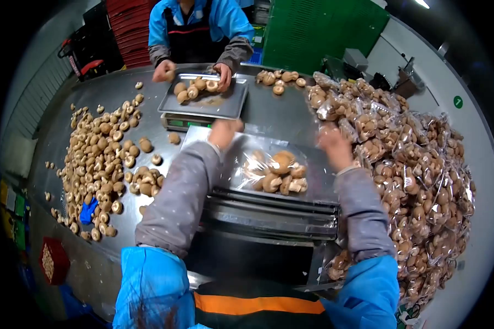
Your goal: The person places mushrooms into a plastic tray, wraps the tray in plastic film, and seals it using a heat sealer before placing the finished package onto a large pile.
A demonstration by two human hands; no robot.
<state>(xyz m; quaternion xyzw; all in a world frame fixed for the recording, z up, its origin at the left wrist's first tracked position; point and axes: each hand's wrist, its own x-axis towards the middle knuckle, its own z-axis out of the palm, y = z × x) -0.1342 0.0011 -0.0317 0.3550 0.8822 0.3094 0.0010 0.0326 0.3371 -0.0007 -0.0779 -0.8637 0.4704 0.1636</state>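
Note:
Several brown mushrooms [282,163] lie under shiny clear film on the flat metal top of a wrapping machine [321,189], between my forearms. My left hand [225,133] is above the far left side of that top, near the film's left edge. Over at the far right corner is my right hand [333,145], beside the heap of wrapped mushroom packs [422,186]. Both hands are smeared by motion, so I cannot make out their fingers or whether they grip the film.
Loose mushrooms [96,153] cover the left of the metal table, with a blue piece [88,210] among them. Across from me, a co-worker's hands [223,77] handle mushrooms at a scale [202,107]. More mushrooms [279,78] sit at the back. A red basket [54,261] stands lower left.

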